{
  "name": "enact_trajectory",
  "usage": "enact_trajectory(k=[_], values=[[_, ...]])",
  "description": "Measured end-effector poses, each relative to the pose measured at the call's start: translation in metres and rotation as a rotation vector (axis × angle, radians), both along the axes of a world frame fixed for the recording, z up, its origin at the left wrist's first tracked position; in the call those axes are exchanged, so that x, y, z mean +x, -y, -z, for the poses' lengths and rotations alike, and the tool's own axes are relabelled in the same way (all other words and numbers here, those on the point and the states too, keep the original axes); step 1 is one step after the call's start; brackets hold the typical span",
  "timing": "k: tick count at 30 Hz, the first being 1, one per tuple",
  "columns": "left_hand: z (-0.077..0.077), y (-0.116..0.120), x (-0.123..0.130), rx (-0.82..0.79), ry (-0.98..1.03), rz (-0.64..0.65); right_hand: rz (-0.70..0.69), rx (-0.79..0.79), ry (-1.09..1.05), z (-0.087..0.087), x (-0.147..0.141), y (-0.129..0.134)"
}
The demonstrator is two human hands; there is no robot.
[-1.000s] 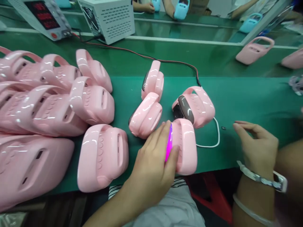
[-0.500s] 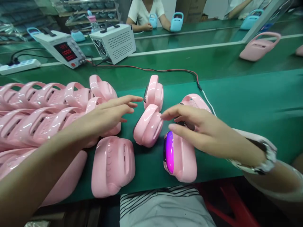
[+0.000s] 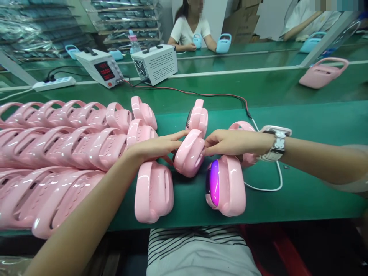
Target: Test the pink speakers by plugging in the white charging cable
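Note:
A glossy pink portable speaker [image 3: 188, 155] with a loop handle sits tilted between my two hands at the middle of the bench. My left hand [image 3: 161, 146] reaches its left side, the fingers against it and partly hidden behind it. At its right side my right hand [image 3: 227, 141] has bent fingers closed on the edge. Just behind stands another pink speaker [image 3: 198, 117]. Nearer to me is a speaker with a glowing purple panel [image 3: 228, 188], below my right hand. To the left of that one stands a further pink speaker [image 3: 155, 191]. My right forearm partly covers one more speaker [image 3: 241, 125].
Rows of pink speakers [image 3: 57, 143] fill the left of the green bench [image 3: 316, 184]. A power supply with red digits [image 3: 99, 67] and a white-grey box [image 3: 155, 63] stand behind. A red-black wire [image 3: 195, 93] joins a white cable [image 3: 267, 189]. A co-worker [image 3: 191, 32] sits opposite.
Both hands have come in from either side and now touch the middle speaker; before, they hovered apart from it. The camera view has shifted, so the bench things appear further right.

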State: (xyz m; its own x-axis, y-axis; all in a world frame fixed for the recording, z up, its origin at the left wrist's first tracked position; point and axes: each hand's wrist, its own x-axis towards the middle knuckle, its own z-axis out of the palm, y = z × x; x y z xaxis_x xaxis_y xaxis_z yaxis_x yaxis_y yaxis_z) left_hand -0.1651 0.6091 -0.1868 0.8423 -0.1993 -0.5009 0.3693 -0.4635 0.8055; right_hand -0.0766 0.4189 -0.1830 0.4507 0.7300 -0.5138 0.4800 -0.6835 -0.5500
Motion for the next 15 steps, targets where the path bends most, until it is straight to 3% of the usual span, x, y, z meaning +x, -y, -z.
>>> enact_trajectory(k=[8, 15], values=[[0.002, -0.005, -0.006, 0.059, -0.002, -0.068, -0.006, 0.148, -0.033, 0.009, -0.002, -0.007], [0.010, -0.008, 0.000, 0.034, 0.013, -0.011, 0.328, 0.261, -0.320, 0.018, -0.009, -0.008]])
